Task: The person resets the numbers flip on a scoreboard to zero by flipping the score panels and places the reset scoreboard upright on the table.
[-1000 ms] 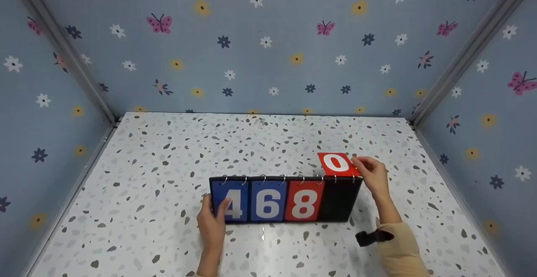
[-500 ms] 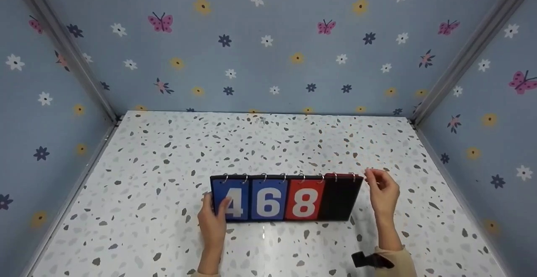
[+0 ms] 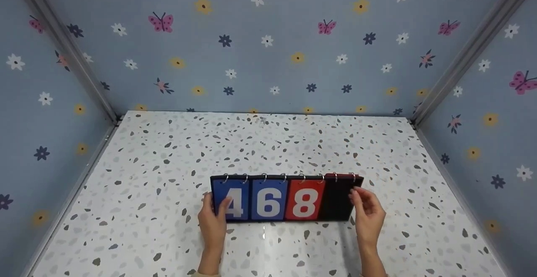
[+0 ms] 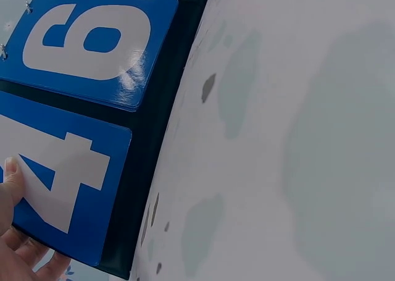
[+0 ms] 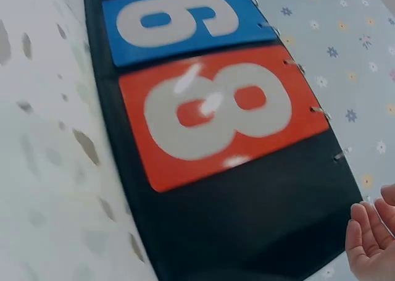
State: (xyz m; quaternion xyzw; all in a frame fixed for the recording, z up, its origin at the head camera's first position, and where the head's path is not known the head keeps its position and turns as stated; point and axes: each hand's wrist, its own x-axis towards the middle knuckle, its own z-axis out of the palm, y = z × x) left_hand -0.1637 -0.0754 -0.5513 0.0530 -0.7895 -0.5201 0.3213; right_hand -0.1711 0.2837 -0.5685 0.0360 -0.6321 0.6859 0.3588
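While the left hand (image 3: 212,223) grips the scoreboard (image 3: 335,203), partly hiding its 4 card (image 3: 236,205), the right hand (image 3: 370,212) curls loosely, empty, contact with the right edge unclear

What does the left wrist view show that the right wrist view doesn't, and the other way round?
Left wrist only: the left hand gripping the black board, and a readable number on the 4 card.

Right wrist only: the right hand, the board's bare end section, and the full 8 on the red card.

Both: the board, the blue 6 card, part of the red card, the speckled table.
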